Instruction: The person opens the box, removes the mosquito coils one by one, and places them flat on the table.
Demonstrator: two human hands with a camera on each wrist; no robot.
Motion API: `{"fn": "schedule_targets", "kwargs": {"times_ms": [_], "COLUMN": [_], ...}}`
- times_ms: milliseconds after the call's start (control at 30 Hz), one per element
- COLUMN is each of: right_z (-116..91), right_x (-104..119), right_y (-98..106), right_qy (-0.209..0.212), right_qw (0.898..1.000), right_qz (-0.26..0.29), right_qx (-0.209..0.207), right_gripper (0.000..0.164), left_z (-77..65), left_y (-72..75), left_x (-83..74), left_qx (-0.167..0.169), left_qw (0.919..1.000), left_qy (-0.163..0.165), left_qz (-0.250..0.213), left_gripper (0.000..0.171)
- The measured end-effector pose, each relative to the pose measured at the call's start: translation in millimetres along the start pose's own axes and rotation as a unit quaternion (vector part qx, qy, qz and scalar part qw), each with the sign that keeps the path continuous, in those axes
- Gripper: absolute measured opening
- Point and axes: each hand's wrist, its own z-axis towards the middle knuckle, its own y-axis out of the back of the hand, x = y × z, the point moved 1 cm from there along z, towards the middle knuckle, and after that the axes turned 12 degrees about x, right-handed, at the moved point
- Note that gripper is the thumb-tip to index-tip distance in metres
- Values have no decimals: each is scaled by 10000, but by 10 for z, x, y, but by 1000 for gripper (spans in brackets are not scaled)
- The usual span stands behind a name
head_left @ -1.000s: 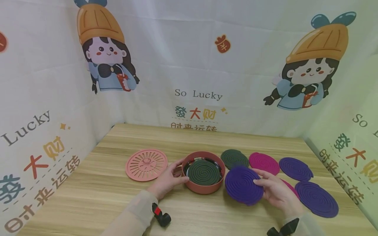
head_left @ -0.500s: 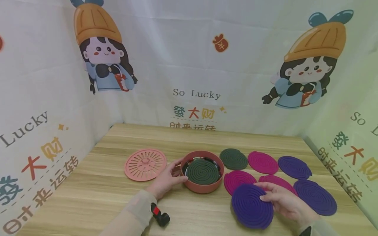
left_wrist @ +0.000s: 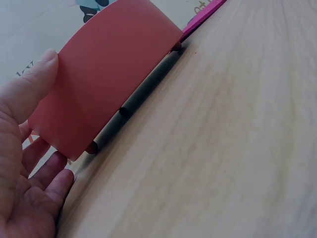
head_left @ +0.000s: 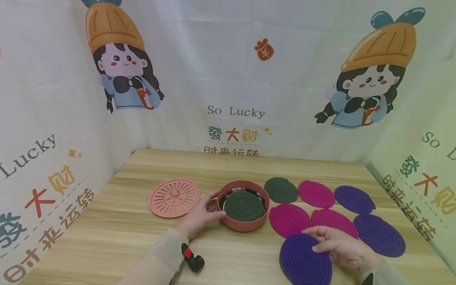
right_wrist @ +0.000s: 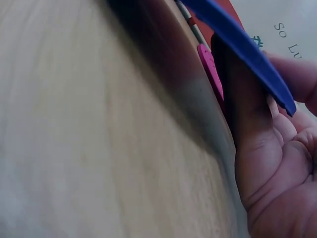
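My left hand (head_left: 199, 217) grips the left side of a round terracotta mosquito coil holder (head_left: 246, 225). In the left wrist view its thumb lies on the holder's wall (left_wrist: 109, 69), with the fingers round the other side. Inside the holder lies a dark green mosquito coil (head_left: 244, 205). Between thumb and fingers, my right hand (head_left: 340, 247) pinches a purple mosquito coil (head_left: 304, 259) by its right edge, tilted near the table's front. The right wrist view shows this coil edge-on (right_wrist: 247, 49), above the wood.
A pink slotted lid (head_left: 174, 198) lies left of the holder. On the right, flat on the wooden table (head_left: 117, 245), are another green coil (head_left: 280, 190), several magenta coils (head_left: 289, 220) and two purple coils (head_left: 379, 235). A printed cloth (head_left: 235, 79) hangs behind.
My right hand has carried the purple coil rightward and nearer the front edge, away from the holder, uncovering the magenta coils behind it. The left hand keeps its hold on the holder.
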Motion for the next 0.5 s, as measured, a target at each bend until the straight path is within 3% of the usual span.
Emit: {"fn": "schedule_targets", "kwargs": {"times_ms": [267, 500], "right_z": [-19, -26], "right_x": [4, 31], "right_y": [4, -10], "right_qy": [-153, -461], "right_qw": [9995, 9913], "right_qz": [-277, -1192], "right_qx": [93, -307], "right_gripper": [47, 33], "left_z": [4, 2], "left_y": [-2, -2], "left_x": [-3, 12], "left_qx": [21, -49], "left_qw": [9999, 10000], "left_qy": [-80, -29], "left_qz": [-120, -51], "left_gripper": [78, 77]}}
